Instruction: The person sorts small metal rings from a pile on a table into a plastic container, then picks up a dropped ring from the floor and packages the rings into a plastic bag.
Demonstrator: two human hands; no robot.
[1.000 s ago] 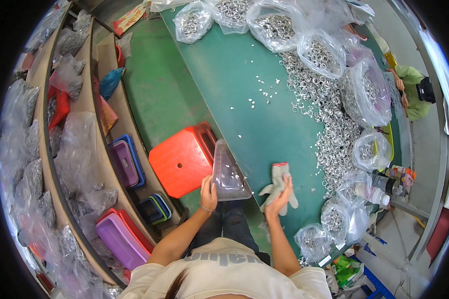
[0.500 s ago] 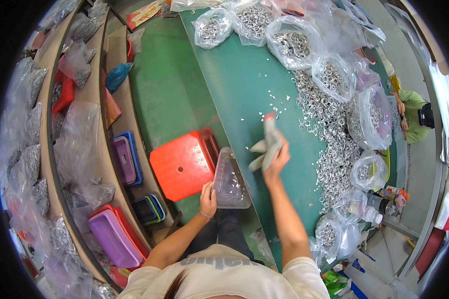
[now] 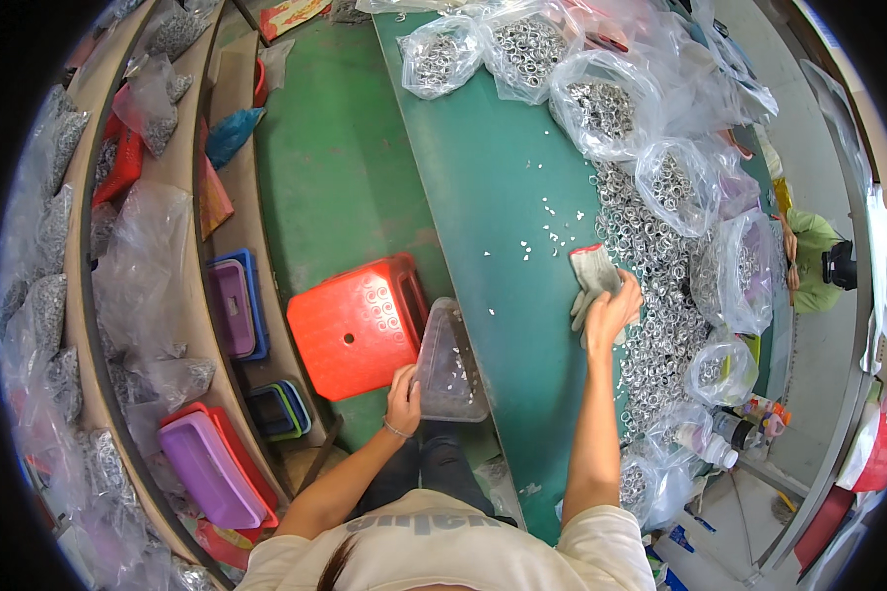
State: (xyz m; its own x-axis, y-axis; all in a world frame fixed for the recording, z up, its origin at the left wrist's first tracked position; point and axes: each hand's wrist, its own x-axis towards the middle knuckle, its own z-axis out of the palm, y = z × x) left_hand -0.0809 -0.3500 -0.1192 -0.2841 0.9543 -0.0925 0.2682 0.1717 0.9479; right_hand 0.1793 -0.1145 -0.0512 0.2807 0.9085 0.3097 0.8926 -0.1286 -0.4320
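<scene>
My left hand (image 3: 402,399) grips the left rim of a clear plastic tray (image 3: 442,394) at the table's near edge; a few small pale scraps lie in the tray. Over the green table (image 3: 503,345), my right hand (image 3: 613,313) is closed around a grey work glove (image 3: 593,278) with a red cuff edge. The glove is at the left border of a large heap of small metal rings (image 3: 655,325). Small white scraps (image 3: 552,234) are scattered on the table beyond the glove.
Clear bags of rings (image 3: 606,106) line the table's far and right sides. An upturned red plastic stool (image 3: 350,330) stands left of the tray. Shelves (image 3: 182,325) with bags and coloured baskets (image 3: 212,468) run along the left. Another person in green (image 3: 813,256) is across the table.
My right hand has moved right with the glove, from the open tabletop to the edge of the ring heap. My left hand still holds the tray.
</scene>
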